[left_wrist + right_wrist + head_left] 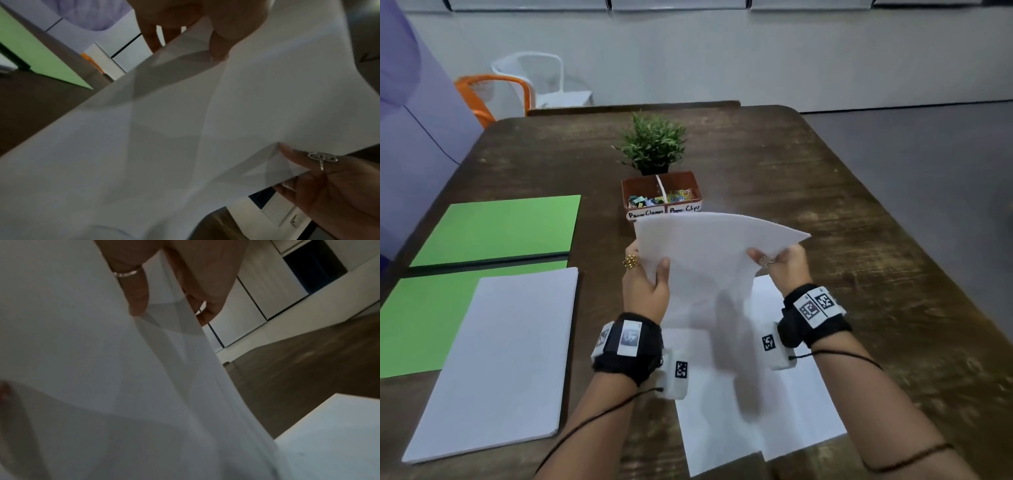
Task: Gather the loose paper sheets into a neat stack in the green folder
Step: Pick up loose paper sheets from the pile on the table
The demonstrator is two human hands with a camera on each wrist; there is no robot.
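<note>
Paper sheets point(709, 260), a small bundle of them, are up off the table point(825, 192) and held between both hands, the top edge arching toward the person's right. The left hand point(645, 284) grips the bundle's left edge, thumb curled over the front face and the other fingers behind; a gold ring point(631, 262) shows on one finger. The right hand point(784, 265) pinches the right edge, thumb on the near side, and the left wrist view catches a silver ring point(322, 158) on it. Seen from the right wrist, several sheet edges fan slightly apart below the fingers point(136, 293), so the bundle is not squared up.

Under the raised bundle, more loose sheets point(739, 411) lie flat and overlapping on the table in front of the person. Over to the left the green folder point(441, 308) lies open, its far flap point(496, 229) bare, and a thick white stack point(496, 363) sits on the near half, its edge running past the folder toward the person.

Behind the hands stands a small brown tray point(661, 197) with two labelled compartments of coloured clips, and just beyond it a potted plant point(652, 144). An orange chair point(489, 96) and a white chair point(534, 78) sit past the table's far left corner.
</note>
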